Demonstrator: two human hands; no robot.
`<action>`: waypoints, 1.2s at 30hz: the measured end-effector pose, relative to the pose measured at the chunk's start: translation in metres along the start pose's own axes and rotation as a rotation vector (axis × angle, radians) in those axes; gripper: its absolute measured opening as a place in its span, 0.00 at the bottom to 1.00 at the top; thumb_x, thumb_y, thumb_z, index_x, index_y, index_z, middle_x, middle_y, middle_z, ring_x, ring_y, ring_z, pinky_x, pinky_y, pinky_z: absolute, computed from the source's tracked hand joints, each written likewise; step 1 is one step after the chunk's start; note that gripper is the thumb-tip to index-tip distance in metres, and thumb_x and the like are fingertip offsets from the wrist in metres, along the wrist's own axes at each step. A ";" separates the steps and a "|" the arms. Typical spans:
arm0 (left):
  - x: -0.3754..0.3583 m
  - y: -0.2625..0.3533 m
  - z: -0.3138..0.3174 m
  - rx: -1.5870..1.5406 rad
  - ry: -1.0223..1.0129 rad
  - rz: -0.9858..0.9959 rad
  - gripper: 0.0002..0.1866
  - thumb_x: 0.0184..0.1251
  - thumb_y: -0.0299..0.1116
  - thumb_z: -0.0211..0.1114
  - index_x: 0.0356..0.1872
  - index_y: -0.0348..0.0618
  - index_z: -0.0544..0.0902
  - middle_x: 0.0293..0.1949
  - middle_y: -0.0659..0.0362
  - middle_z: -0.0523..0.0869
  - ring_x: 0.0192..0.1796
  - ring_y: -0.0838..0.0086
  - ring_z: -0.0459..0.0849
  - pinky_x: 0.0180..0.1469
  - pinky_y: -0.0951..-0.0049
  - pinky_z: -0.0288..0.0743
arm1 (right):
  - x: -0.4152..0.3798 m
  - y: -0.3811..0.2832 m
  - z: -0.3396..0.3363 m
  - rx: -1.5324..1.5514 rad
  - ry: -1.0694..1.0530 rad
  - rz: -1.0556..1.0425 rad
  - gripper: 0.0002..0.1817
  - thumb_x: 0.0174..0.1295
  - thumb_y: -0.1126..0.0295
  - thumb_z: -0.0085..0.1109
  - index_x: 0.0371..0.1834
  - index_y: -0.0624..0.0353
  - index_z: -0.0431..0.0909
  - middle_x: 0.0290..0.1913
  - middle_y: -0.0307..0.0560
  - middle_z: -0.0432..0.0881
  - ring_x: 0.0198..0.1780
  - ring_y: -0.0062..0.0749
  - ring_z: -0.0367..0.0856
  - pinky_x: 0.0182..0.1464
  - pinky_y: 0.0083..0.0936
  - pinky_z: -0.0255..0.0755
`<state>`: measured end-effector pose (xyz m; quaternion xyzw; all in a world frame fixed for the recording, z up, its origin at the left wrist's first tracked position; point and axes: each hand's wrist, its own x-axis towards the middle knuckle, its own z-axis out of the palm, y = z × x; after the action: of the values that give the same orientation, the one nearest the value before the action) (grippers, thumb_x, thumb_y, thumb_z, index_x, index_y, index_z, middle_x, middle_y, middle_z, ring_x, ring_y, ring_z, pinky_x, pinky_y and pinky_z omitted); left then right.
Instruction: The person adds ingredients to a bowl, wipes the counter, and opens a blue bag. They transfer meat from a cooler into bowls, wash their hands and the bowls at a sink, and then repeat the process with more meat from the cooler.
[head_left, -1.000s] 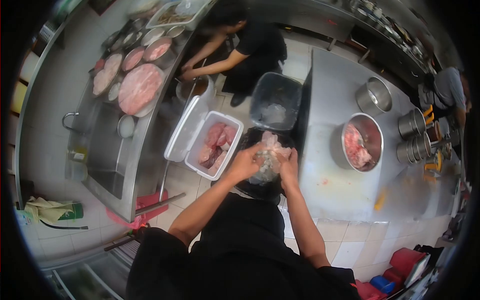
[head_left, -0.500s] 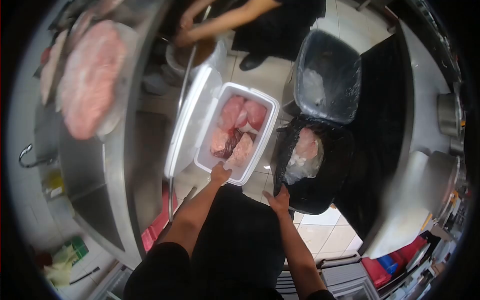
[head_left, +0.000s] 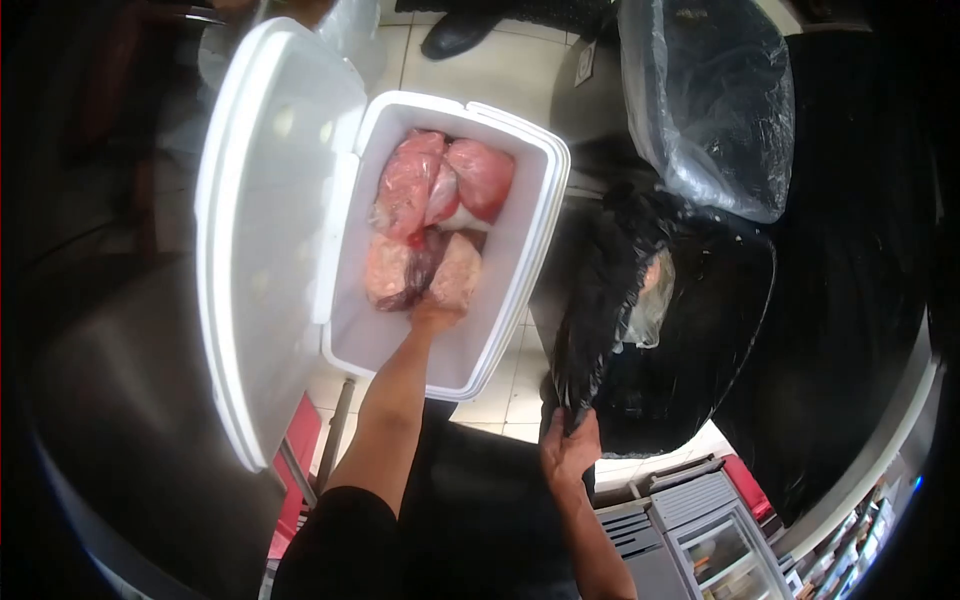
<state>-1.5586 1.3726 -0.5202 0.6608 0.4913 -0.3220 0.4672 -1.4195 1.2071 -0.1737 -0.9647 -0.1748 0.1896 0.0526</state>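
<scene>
My left hand [head_left: 437, 315] reaches down inside the white cooler [head_left: 345, 355], at the lower end of a pale pink piece of meat [head_left: 458, 272]; its fingers are mostly hidden there. Several other pieces of meat [head_left: 410, 185] lie in the cooler, some in clear plastic, with a dark red one [head_left: 425, 262] beside my hand. My right hand [head_left: 572, 445] is closed on the edge of a black plastic bag [head_left: 590, 330] that lines a bin. Inside that bin a clear bag [head_left: 652, 305] shows in part.
The cooler's open lid [head_left: 270, 240] stands up on the left. A second bin with a clear liner [head_left: 715, 110] is at the upper right. A person's dark shoe [head_left: 461, 36] is on the tiled floor at the top. A grey-framed unit [head_left: 700, 530] stands at the lower right.
The view has moved down and closer to the cooler. My left hand has gone from the cooler's near rim in to the meat. My right hand has closed on the black bag's edge.
</scene>
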 end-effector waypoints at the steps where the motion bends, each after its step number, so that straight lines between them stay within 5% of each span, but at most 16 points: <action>1: -0.018 0.027 -0.025 0.129 0.095 -0.279 0.50 0.41 0.59 0.71 0.63 0.37 0.64 0.60 0.49 0.74 0.64 0.60 0.72 0.65 0.66 0.65 | 0.002 0.006 0.003 0.039 0.012 0.010 0.15 0.57 0.63 0.61 0.36 0.64 0.71 0.31 0.60 0.76 0.34 0.59 0.76 0.35 0.45 0.70; 4: -0.037 0.056 -0.055 -0.086 0.019 -0.365 0.43 0.47 0.59 0.65 0.59 0.35 0.71 0.56 0.46 0.77 0.63 0.63 0.72 0.70 0.70 0.53 | 0.003 0.014 0.003 0.071 -0.007 0.023 0.16 0.57 0.61 0.61 0.35 0.64 0.71 0.30 0.59 0.76 0.33 0.60 0.76 0.35 0.46 0.70; 5: -0.034 0.060 -0.049 -0.063 0.136 -0.351 0.35 0.48 0.54 0.64 0.50 0.33 0.77 0.50 0.46 0.81 0.58 0.59 0.77 0.67 0.70 0.59 | 0.003 0.012 0.001 0.069 -0.006 0.017 0.17 0.58 0.60 0.60 0.34 0.64 0.71 0.30 0.59 0.76 0.33 0.60 0.76 0.35 0.46 0.70; 8: -0.020 0.045 -0.050 -0.088 0.056 -0.218 0.30 0.47 0.47 0.63 0.46 0.31 0.78 0.52 0.43 0.80 0.57 0.59 0.78 0.61 0.67 0.67 | 0.003 0.013 0.000 0.024 0.030 0.005 0.17 0.58 0.59 0.60 0.33 0.64 0.71 0.29 0.59 0.76 0.32 0.60 0.76 0.34 0.45 0.70; 11: 0.076 -0.047 0.047 -0.002 0.135 0.058 0.23 0.48 0.41 0.61 0.42 0.31 0.81 0.47 0.40 0.82 0.51 0.56 0.81 0.52 0.64 0.75 | 0.006 0.018 0.004 0.047 0.040 -0.020 0.16 0.57 0.60 0.61 0.34 0.64 0.71 0.30 0.59 0.76 0.32 0.60 0.76 0.34 0.45 0.70; 14: -0.021 0.016 -0.046 -0.187 0.166 0.014 0.17 0.49 0.36 0.59 0.36 0.32 0.83 0.39 0.40 0.84 0.44 0.54 0.84 0.46 0.62 0.77 | 0.004 0.012 -0.006 0.017 0.000 0.012 0.16 0.56 0.61 0.61 0.35 0.63 0.72 0.32 0.58 0.77 0.34 0.58 0.77 0.35 0.45 0.71; 18: -0.101 0.029 -0.088 -0.282 0.245 0.081 0.13 0.48 0.35 0.60 0.29 0.34 0.83 0.32 0.40 0.84 0.40 0.52 0.84 0.41 0.59 0.76 | 0.006 0.015 -0.003 0.045 -0.019 -0.001 0.18 0.55 0.61 0.61 0.42 0.61 0.72 0.36 0.57 0.79 0.37 0.57 0.78 0.38 0.44 0.72; 22: -0.220 0.066 -0.136 -0.213 0.362 0.208 0.13 0.49 0.39 0.64 0.32 0.42 0.83 0.34 0.46 0.84 0.41 0.48 0.81 0.44 0.54 0.73 | 0.011 0.014 -0.012 0.200 -0.170 0.041 0.37 0.47 0.59 0.68 0.60 0.63 0.64 0.53 0.62 0.72 0.55 0.57 0.70 0.56 0.44 0.66; 25: -0.315 0.110 -0.182 -0.074 0.356 0.415 0.09 0.48 0.34 0.62 0.30 0.43 0.82 0.39 0.48 0.83 0.44 0.51 0.80 0.45 0.56 0.74 | 0.025 -0.008 -0.042 0.379 -0.040 -0.226 0.53 0.34 0.60 0.76 0.66 0.63 0.56 0.62 0.66 0.59 0.64 0.61 0.56 0.65 0.49 0.52; 27: -0.380 0.156 -0.216 -0.014 0.451 0.681 0.11 0.41 0.28 0.63 0.31 0.47 0.82 0.37 0.55 0.83 0.45 0.58 0.81 0.46 0.62 0.75 | 0.034 -0.065 -0.154 0.332 -0.163 -0.555 0.59 0.27 0.59 0.79 0.68 0.58 0.56 0.63 0.64 0.57 0.66 0.59 0.53 0.67 0.52 0.47; 28: -0.409 0.181 -0.229 0.024 0.476 0.805 0.12 0.41 0.25 0.62 0.32 0.44 0.83 0.36 0.54 0.83 0.46 0.58 0.81 0.48 0.63 0.75 | 0.037 -0.076 -0.190 0.277 -0.185 -0.775 0.57 0.24 0.57 0.79 0.66 0.51 0.61 0.65 0.60 0.56 0.67 0.58 0.52 0.67 0.53 0.47; 31: -0.472 0.244 -0.242 0.108 0.421 0.879 0.13 0.41 0.24 0.61 0.34 0.41 0.83 0.40 0.54 0.83 0.51 0.58 0.79 0.53 0.63 0.73 | 0.027 -0.096 -0.289 0.103 -0.175 -0.993 0.49 0.25 0.57 0.78 0.61 0.47 0.69 0.61 0.53 0.64 0.66 0.53 0.56 0.66 0.55 0.47; 33: -0.513 0.290 -0.247 0.166 0.464 1.200 0.13 0.39 0.23 0.61 0.32 0.41 0.82 0.42 0.56 0.81 0.51 0.60 0.77 0.52 0.61 0.71 | 0.030 -0.081 -0.332 0.051 -0.200 -1.225 0.41 0.28 0.59 0.76 0.55 0.46 0.74 0.53 0.46 0.73 0.61 0.46 0.65 0.66 0.55 0.48; 36: -0.559 0.343 -0.239 0.216 0.449 1.321 0.14 0.36 0.23 0.61 0.31 0.41 0.80 0.39 0.56 0.77 0.47 0.60 0.76 0.48 0.60 0.71 | 0.022 -0.042 -0.392 0.145 -0.131 -1.110 0.26 0.30 0.63 0.74 0.41 0.49 0.81 0.42 0.40 0.78 0.46 0.38 0.74 0.51 0.42 0.63</action>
<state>-1.4134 1.3738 0.1628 0.9140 0.0372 0.1261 0.3839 -1.2637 1.2405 0.1874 -0.7081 -0.6457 0.2043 0.1996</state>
